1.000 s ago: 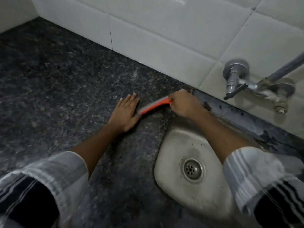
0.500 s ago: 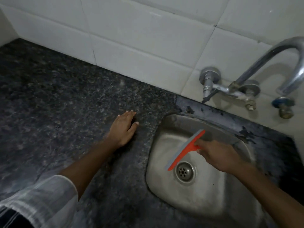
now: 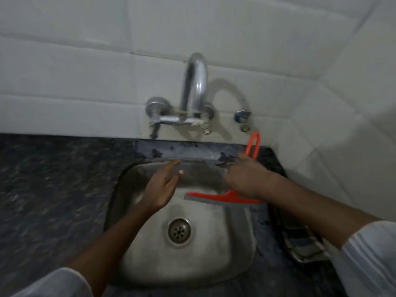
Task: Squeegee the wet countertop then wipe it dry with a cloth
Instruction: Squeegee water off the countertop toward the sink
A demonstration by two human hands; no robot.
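An orange squeegee (image 3: 222, 198) with a grey rubber blade is in my right hand (image 3: 246, 179), blade level over the right side of the steel sink (image 3: 137, 249); its looped handle end (image 3: 253, 144) sticks up past my fingers. My left hand (image 3: 162, 187) hovers open over the sink's left part, fingers spread, holding nothing. The dark speckled countertop (image 3: 53, 189) stretches away to the left. A folded striped cloth (image 3: 300, 243) lies on the narrow counter strip right of the sink, partly under my right forearm.
A chrome wall tap (image 3: 194, 88) with a curved spout hangs above the sink's back edge, with a small valve (image 3: 242, 116) to its right. White tiled walls close the back and right side. The drain (image 3: 179, 231) sits mid-basin.
My view swung right, centring the sink. The right hand carried the squeegee from mid-sink to its right side, blade now level. The left hand left the countertop and came over the sink.
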